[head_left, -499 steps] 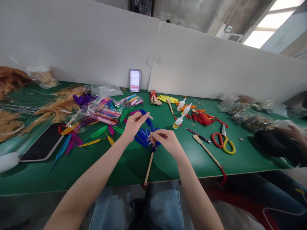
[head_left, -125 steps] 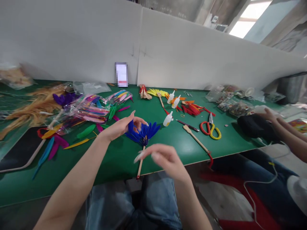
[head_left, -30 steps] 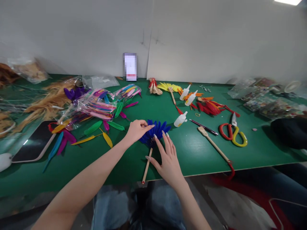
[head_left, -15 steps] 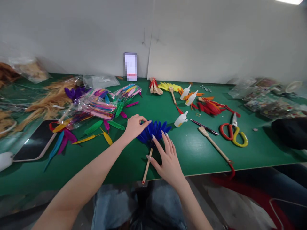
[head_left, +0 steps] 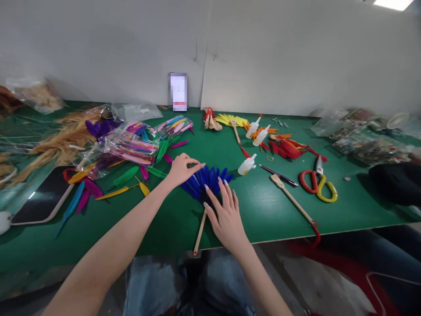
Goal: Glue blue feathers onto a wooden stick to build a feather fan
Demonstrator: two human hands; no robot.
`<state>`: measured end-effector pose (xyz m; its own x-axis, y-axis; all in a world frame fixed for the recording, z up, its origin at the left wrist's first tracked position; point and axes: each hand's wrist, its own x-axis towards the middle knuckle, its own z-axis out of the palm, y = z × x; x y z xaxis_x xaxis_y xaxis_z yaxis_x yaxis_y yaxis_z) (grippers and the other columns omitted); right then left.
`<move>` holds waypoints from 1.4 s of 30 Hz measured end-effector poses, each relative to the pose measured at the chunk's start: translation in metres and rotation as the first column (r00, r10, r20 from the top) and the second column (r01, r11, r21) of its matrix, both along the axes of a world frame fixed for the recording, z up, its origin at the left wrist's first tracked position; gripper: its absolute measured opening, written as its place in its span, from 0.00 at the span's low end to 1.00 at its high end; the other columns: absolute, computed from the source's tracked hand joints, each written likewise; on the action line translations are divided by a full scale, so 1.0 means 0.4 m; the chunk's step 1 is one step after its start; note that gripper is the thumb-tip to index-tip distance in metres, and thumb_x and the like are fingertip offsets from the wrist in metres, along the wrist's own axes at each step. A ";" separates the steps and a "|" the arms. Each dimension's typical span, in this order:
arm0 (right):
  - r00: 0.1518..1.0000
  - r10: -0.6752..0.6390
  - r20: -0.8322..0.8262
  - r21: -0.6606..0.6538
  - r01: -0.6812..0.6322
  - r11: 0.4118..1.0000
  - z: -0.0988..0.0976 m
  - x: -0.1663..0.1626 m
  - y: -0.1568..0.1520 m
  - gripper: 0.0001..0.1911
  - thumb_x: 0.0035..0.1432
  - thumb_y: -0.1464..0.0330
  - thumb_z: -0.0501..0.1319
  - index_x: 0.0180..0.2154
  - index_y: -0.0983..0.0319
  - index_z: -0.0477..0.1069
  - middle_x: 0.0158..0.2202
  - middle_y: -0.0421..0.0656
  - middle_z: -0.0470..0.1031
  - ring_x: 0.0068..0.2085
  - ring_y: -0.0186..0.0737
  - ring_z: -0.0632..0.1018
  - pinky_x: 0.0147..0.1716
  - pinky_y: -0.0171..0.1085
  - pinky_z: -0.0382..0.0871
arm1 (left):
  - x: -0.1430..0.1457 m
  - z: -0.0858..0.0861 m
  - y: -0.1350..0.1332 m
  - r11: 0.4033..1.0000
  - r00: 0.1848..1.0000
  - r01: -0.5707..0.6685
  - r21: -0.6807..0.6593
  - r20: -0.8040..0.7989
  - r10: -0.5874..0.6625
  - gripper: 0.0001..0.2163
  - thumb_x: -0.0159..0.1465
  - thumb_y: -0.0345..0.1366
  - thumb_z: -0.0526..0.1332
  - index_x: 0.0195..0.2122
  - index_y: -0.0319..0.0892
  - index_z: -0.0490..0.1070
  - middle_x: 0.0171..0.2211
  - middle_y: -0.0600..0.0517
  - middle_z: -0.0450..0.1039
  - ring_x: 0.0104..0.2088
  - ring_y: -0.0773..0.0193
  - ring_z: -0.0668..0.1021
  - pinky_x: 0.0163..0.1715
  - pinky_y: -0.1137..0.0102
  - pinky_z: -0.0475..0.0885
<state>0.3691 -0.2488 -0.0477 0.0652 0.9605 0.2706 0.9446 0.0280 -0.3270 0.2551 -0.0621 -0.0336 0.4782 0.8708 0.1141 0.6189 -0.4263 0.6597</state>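
Observation:
A fan of blue feathers [head_left: 213, 175] on a thin wooden handle [head_left: 200, 235] lies on the green table before me. My left hand [head_left: 182, 170] is at its upper left, thumb and forefinger pinched together at a blue feather's tip. My right hand [head_left: 226, 215] rests over the fan's lower right with fingers spread, fingertips on the feathers and thumb by the base. The hand hides part of where feathers and handle meet. A white glue bottle [head_left: 246, 165] stands just right of the fan.
Loose coloured feathers and bagged feathers [head_left: 131, 145] lie left, near a phone [head_left: 44, 197]. To the right are a pen [head_left: 279, 175], a bare wooden stick [head_left: 292, 198] and scissors [head_left: 326, 188]. A yellow feather fan [head_left: 230, 119] and red feathers [head_left: 286, 149] lie behind.
The blue feathers reach farther left, and my left hand has shifted slightly left and up. My right thumb has moved up from the handle to the base of the feathers.

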 end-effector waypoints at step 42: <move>0.999 -0.042 -0.034 0.130 0.047 0.990 -0.012 0.000 0.001 0.23 0.60 0.53 0.55 0.50 0.62 0.65 0.65 0.55 0.50 0.66 0.56 0.49 0.58 0.61 0.51 | 0.005 -0.007 0.002 0.992 0.991 0.126 -0.001 0.032 -0.126 0.10 0.60 0.41 0.63 0.27 0.41 0.75 0.29 0.51 0.65 0.34 0.60 0.72 0.38 0.65 0.67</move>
<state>0.3691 -0.2486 -0.0527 0.1175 0.9128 0.3911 0.9352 0.0308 -0.3528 0.2570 -0.0615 -0.0366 0.5807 0.8039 0.1286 0.5391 -0.4981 0.6792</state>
